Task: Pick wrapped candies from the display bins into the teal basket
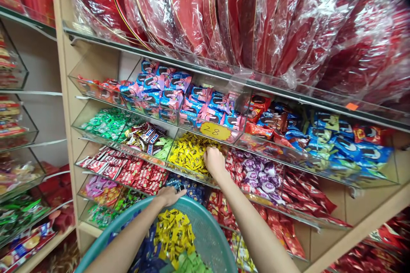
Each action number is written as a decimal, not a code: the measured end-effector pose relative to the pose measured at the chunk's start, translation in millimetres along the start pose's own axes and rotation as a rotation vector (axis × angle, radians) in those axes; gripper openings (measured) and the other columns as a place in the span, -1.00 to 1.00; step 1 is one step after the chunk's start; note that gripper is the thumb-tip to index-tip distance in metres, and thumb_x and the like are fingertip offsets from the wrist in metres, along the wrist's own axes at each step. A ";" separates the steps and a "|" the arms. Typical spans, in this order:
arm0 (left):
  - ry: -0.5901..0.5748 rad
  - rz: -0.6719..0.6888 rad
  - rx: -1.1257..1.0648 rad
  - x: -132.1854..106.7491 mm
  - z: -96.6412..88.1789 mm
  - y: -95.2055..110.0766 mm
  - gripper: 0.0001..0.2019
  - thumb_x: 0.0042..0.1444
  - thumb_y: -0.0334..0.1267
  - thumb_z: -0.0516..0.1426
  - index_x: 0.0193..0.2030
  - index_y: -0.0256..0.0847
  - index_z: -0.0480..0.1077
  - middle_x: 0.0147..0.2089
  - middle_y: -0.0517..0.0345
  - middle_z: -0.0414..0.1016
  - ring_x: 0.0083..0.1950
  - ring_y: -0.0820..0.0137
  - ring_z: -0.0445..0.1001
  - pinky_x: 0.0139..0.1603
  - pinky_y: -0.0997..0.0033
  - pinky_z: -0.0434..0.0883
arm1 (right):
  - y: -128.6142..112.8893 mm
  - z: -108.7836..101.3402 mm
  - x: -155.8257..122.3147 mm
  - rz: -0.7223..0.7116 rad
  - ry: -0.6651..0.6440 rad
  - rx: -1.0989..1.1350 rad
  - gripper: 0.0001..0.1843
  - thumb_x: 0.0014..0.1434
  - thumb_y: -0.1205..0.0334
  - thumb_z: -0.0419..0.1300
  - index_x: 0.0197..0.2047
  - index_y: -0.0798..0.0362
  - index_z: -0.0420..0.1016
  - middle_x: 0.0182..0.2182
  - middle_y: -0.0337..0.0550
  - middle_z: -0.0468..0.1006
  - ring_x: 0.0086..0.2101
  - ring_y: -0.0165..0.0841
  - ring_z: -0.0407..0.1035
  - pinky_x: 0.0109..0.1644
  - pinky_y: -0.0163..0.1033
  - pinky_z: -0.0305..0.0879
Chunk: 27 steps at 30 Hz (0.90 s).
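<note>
My right hand (214, 162) is curled closed at the right end of a bin of yellow-wrapped candies (185, 153). Its fingers point down into the candies, and whatever lies inside them is hidden. My left hand (170, 196) grips the far rim of a large teal plastic basket (211, 226), thumb side toward me. Inside the basket lie a heap of yellow-wrapped candies (174, 234), green-wrapped pieces (192, 262) and dark blue packets (141, 243). My left forearm covers part of its left side.
Tiered clear-walled bins hold blue-and-pink cookie packs (169, 89), purple-wrapped candies (262, 175), red packets (144, 177) and green candies (105, 123). A yellow price tag (215, 131) marked 28 hangs just above my right hand. Plastic-wrapped red round items (192, 8) fill the top shelf. A wooden upright (64, 94) stands left.
</note>
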<state>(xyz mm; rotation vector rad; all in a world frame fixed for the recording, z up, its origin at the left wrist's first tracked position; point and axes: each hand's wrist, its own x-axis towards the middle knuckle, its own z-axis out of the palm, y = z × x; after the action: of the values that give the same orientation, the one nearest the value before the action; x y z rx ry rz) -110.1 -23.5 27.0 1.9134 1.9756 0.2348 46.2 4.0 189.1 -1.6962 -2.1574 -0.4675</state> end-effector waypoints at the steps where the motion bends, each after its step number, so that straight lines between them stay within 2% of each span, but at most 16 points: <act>1: 0.004 0.001 0.002 0.3 0.2 -0.2 -0.16 -0.15 0.39 -0.38 -0.39 -0.22 0.48 -0.22 -0.15 0.49 -0.13 0.07 0.42 -0.15 0.15 0.30 | 1.1 2.3 2.3 0.010 -0.016 -0.008 -0.74 0.17 0.26 -0.12 -0.28 0.09 0.38 -0.29 -0.04 0.42 -0.31 -0.32 0.36 -0.35 -0.32 0.16; 7: -0.001 0.010 0.003 0.7 0.9 -1.0 -0.15 -0.14 0.39 -0.39 -0.37 -0.23 0.48 -0.20 -0.15 0.48 -0.12 0.06 0.41 -0.14 0.15 0.29 | 10.0 11.4 4.7 0.001 -0.061 0.008 -0.71 0.15 0.23 -0.11 -0.25 0.08 0.41 -0.30 0.00 0.45 -0.29 -0.28 0.37 -0.32 -0.28 0.18; 13: 0.015 -0.003 0.004 -1.4 0.9 -0.4 -0.15 -0.16 0.40 -0.37 -0.36 -0.23 0.48 -0.19 -0.16 0.48 -0.10 0.06 0.40 -0.13 0.15 0.29 | 8.1 13.4 5.0 0.037 -0.069 0.049 -0.73 0.12 0.26 -0.08 -0.26 0.07 0.41 -0.32 0.00 0.46 -0.29 -0.29 0.37 -0.34 -0.30 0.16; 15: 0.016 -0.006 0.000 -2.0 0.7 0.2 -0.15 -0.16 0.40 -0.37 -0.37 -0.23 0.48 -0.19 -0.16 0.48 -0.10 0.06 0.40 -0.13 0.15 0.29 | 7.6 11.2 4.9 0.043 -0.043 0.081 -0.74 0.12 0.25 -0.08 -0.27 0.07 0.41 -0.33 -0.02 0.46 -0.33 -0.31 0.37 -0.36 -0.32 0.14; 18: 0.016 -0.018 0.002 -2.1 0.7 1.0 -0.15 -0.17 0.41 -0.35 -0.34 -0.23 0.48 -0.17 -0.16 0.47 -0.08 0.06 0.39 -0.11 0.16 0.29 | 9.6 1.5 -0.7 0.010 0.072 0.171 -0.75 0.13 0.23 -0.08 -0.32 0.07 0.40 -0.36 -0.07 0.46 -0.37 -0.36 0.35 -0.37 -0.33 0.11; 23: -0.009 -0.046 -0.019 1.0 2.1 0.7 -0.13 -0.19 0.42 -0.35 -0.24 -0.22 0.46 -0.08 -0.12 0.43 -0.02 0.08 0.35 -0.06 0.20 0.26 | 13.0 -16.8 -39.1 -0.127 0.268 0.456 -0.76 0.16 0.21 -0.09 -0.36 0.07 0.36 -0.39 -0.15 0.42 -0.38 -0.41 0.29 -0.31 -0.34 0.12; 25: -0.025 -0.073 -0.027 2.8 2.2 0.2 -0.12 -0.14 0.39 -0.39 -0.18 -0.24 0.44 -0.05 -0.11 0.41 0.00 0.11 0.34 -0.04 0.23 0.25 | 11.4 -14.0 -63.6 -0.217 0.241 0.567 -0.77 0.17 0.20 -0.09 -0.36 0.06 0.34 -0.41 -0.18 0.40 -0.38 -0.42 0.27 -0.29 -0.35 0.12; 27: -0.036 -0.089 -0.026 4.0 2.1 -0.2 -0.12 -0.10 0.35 -0.43 -0.11 -0.25 0.41 -0.01 -0.10 0.38 0.03 0.13 0.32 -0.03 0.24 0.24 | 9.6 -1.9 -88.3 -0.293 0.142 0.611 -0.78 0.18 0.21 -0.09 -0.37 0.06 0.33 -0.42 -0.20 0.39 -0.38 -0.43 0.26 -0.28 -0.36 0.13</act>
<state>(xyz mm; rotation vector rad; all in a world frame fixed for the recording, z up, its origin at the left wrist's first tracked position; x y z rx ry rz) -109.4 -19.9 24.4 1.7965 2.0183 0.1994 74.9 -70.3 149.6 -0.9974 -2.1505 0.0144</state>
